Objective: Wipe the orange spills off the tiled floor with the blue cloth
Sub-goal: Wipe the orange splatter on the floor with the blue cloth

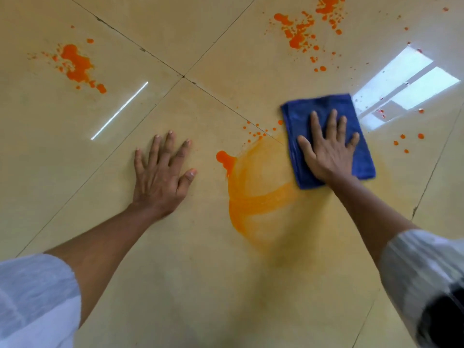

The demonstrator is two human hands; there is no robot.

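Note:
A folded blue cloth (301,114) lies flat on the beige tiled floor (175,272). My right hand (329,151) presses down on it with fingers spread. Left of the cloth a pale orange smear (253,197) curves across the tile, with a thick orange blob (224,158) at its upper left edge. My left hand (160,169) rests flat on bare tile, fingers apart, holding nothing. Orange splatter sits at the far left (75,64), another splatter at the far top right (298,33), and small orange drops (406,141) dot the floor right of the cloth.
Dark grout lines cross at a tile corner (183,76) above my left hand. A bright window reflection (401,84) shines on the floor beyond the cloth, and a thin light streak (120,111) lies above my left hand.

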